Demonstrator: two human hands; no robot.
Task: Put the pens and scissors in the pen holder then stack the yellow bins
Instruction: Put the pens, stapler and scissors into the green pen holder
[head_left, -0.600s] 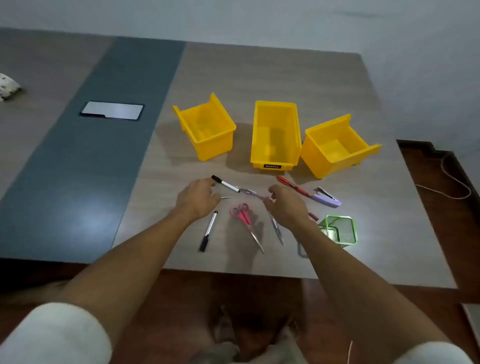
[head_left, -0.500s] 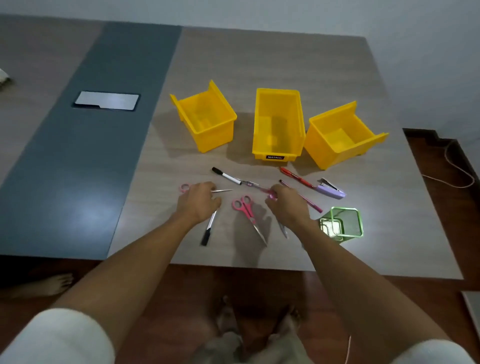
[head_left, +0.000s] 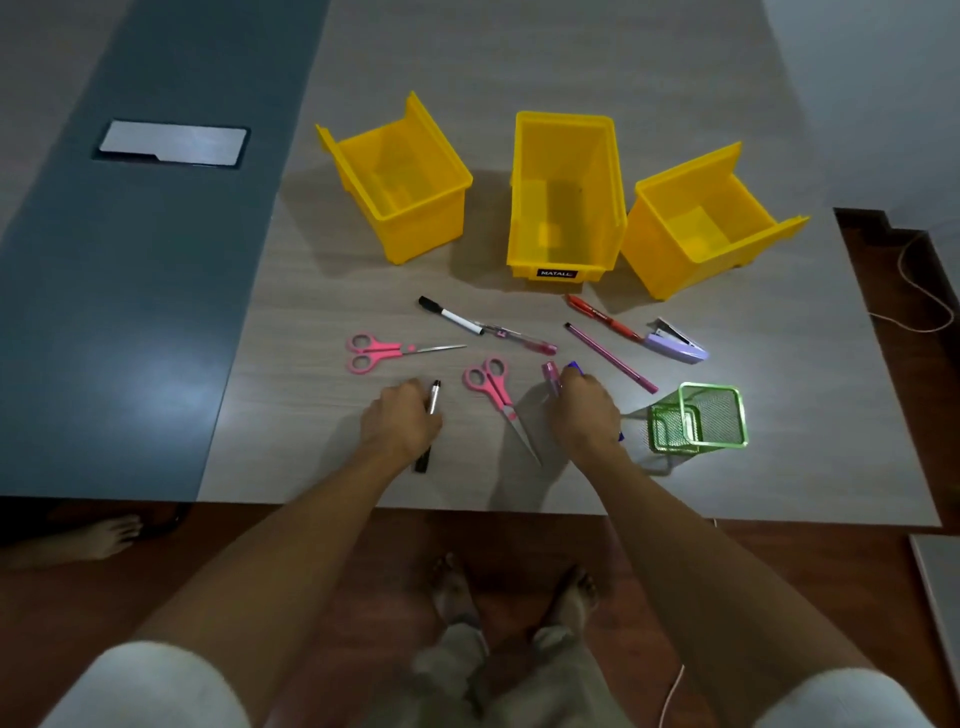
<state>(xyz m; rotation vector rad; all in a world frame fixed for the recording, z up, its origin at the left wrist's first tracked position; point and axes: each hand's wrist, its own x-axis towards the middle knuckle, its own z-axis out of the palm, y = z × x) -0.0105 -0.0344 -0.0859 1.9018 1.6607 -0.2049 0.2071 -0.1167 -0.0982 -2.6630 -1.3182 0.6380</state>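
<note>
Your left hand is curled over a black-and-silver pen that lies flat on the grey wooden table; whether your fingers actually pinch it I cannot tell. Your right hand is clenched around two pens, pink and blue, lifted just beside the green wire-mesh pen holder. Between your hands lies one pair of pink-handled scissors. Beyond your fingertips stand three yellow plastic bins, unstacked.
</note>
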